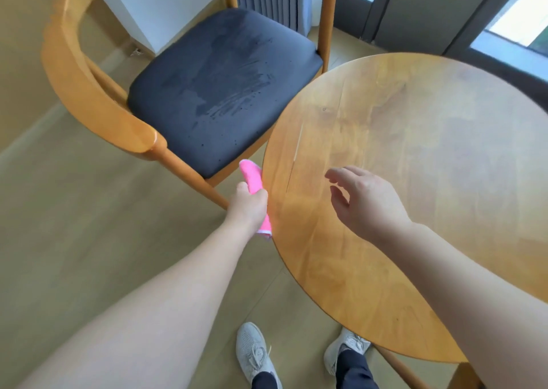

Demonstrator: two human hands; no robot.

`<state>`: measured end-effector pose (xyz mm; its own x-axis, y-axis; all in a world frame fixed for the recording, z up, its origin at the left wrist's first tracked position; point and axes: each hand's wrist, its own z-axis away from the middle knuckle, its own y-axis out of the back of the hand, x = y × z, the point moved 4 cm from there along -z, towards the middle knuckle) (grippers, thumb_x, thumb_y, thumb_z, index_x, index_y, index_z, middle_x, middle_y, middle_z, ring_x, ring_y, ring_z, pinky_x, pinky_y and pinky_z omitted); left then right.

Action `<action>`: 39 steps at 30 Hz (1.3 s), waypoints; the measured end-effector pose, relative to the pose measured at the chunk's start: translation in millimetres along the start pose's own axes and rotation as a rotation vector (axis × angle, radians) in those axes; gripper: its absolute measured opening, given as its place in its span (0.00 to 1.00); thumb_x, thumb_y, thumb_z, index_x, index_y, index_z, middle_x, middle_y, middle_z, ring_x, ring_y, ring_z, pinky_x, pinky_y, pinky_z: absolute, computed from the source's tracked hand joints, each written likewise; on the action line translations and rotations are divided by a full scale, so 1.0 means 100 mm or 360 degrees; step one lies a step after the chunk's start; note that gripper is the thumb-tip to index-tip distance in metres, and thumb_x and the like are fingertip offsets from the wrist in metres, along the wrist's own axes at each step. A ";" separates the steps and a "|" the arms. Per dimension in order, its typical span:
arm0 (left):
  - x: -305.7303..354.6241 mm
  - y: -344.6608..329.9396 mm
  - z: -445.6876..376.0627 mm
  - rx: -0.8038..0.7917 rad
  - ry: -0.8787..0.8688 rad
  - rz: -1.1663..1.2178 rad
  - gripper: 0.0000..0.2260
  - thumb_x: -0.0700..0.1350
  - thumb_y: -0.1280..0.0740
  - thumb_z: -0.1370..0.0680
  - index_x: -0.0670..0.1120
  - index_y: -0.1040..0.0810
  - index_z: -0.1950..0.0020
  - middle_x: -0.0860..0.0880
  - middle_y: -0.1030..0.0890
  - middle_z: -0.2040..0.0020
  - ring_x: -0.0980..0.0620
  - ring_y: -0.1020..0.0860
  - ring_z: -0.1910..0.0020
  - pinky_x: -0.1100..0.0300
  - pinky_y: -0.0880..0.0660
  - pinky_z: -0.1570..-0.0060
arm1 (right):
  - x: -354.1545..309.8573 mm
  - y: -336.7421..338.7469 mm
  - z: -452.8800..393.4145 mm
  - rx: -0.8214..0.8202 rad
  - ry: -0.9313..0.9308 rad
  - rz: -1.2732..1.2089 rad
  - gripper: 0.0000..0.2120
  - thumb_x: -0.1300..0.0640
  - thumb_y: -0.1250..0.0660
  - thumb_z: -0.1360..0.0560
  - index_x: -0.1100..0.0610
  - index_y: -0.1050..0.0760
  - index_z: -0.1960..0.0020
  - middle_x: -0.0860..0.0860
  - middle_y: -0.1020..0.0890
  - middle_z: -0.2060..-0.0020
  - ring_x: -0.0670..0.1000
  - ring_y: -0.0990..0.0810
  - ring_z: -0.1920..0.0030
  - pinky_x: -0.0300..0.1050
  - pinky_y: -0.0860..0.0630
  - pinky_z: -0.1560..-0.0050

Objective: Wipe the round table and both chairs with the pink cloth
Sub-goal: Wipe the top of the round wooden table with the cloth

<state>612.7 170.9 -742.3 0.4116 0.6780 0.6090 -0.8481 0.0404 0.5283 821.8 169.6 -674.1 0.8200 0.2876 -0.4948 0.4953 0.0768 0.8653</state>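
Pink cloth [252, 178] in the left hand [247, 207], right at the counter's [415, 181] left edge.

The left hand's fingers are curled tight round the rolled cloth, which pokes out above and below the fist, beside the round counter's rim; whether it touches the rim is hard to tell. The right hand [364, 201] hovers over the counter top, fingers loosely spread, holding nothing. On the far left stands one chair [98, 92], its dark seat [219, 86] streaked with damp marks; its back is cut off at the top. Grey shoes [255, 356] show on the floor [74, 240] nearest us.

Glossy wood table [415, 181]; matt fabric seat [219, 86].
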 end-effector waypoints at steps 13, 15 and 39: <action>0.20 -0.37 -0.03 0.0020 0.0169 -0.0002 0.17 0.41 0.47 0.22 0.41 0.33 0.33 0.45 0.28 0.60 0.49 0.29 0.65 0.58 0.33 0.65 | 0.57 0.41 0.06 -0.0027 0.0017 -0.0111 0.12 0.65 0.35 0.25 0.60 0.21 0.43 0.54 0.17 0.55 0.58 0.19 0.59 0.50 0.22 0.61; 0.29 -0.40 -0.07 0.0042 0.0145 -0.0084 0.20 0.41 0.47 0.22 0.42 0.37 0.30 0.44 0.28 0.57 0.49 0.29 0.66 0.60 0.34 0.69 | 0.66 0.51 -0.02 -0.0011 0.0050 -0.0092 0.12 0.66 0.35 0.26 0.60 0.21 0.44 0.54 0.18 0.58 0.58 0.19 0.61 0.50 0.22 0.63; 1.82 -0.99 -1.42 0.0125 -0.0608 -0.1393 0.41 0.72 0.50 0.28 0.43 0.45 0.26 0.41 0.32 0.32 0.41 0.32 0.34 0.45 0.32 0.37 | 1.38 0.55 -0.72 0.0263 -0.0290 0.0097 0.08 0.68 0.30 0.31 0.62 0.19 0.52 0.55 0.19 0.62 0.59 0.21 0.65 0.49 0.24 0.64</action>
<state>724.5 394.5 -767.7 0.9817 0.1450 0.1235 -0.1687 0.3604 0.9174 941.3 282.1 -688.7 0.8806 0.1090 -0.4612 0.4711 -0.0967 0.8768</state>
